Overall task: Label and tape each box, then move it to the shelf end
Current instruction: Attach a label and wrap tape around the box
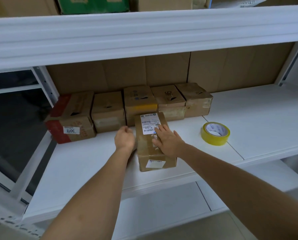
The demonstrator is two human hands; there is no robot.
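A small brown cardboard box (147,146) lies lengthwise on the white shelf (85,163), with a white shipping label (147,122) on its top and a smaller sticker on its near face. My right hand (168,140) lies flat on the box's top, its fingers straight and touching the label's lower right corner. My left hand (124,138) is against the box's left side, with its fingers loosely curled. A roll of yellow tape (215,133) stands on the shelf to the right of the box, apart from both hands.
A row of several taped cardboard boxes (110,110) lines the back left of the shelf, one marked 3011 (71,130). Flat cardboard sheets (231,66) stand behind them. The upper shelf's beam (144,35) hangs overhead, and a lower shelf (162,210) shows beneath.
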